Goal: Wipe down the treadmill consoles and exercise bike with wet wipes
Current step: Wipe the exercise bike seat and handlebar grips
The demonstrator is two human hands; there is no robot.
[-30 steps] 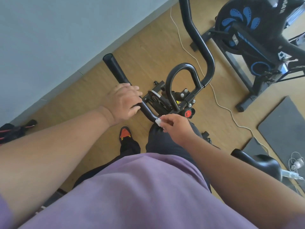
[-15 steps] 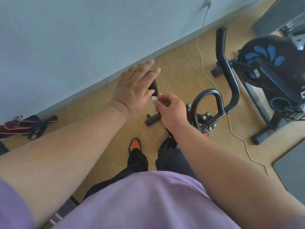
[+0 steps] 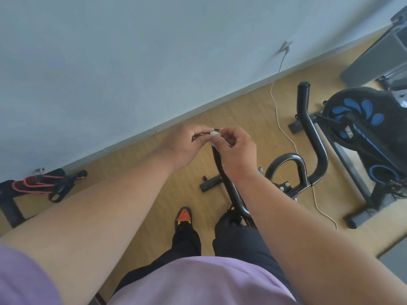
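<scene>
A small white wet wipe (image 3: 214,134) is bunched at the tip of the exercise bike's black left handlebar (image 3: 229,186). My left hand (image 3: 187,144) and my right hand (image 3: 236,148) meet there, and both pinch the wipe with curled fingers. The handlebar's end is mostly hidden behind my fingers. The right handlebar (image 3: 308,128) rises free further right, with the looped centre bar (image 3: 286,166) between the two.
A second bike with a black and blue flywheel (image 3: 361,119) stands at the right. A white cable (image 3: 284,130) runs from the wall across the wooden floor. Red and black straps (image 3: 48,183) lie at the left by the wall. A treadmill edge (image 3: 378,58) shows at the top right.
My left hand let go of the handlebar, opened, then closed on the wipe. My right hand slid the wipe up the bar to its tip. The view tilted upward.
</scene>
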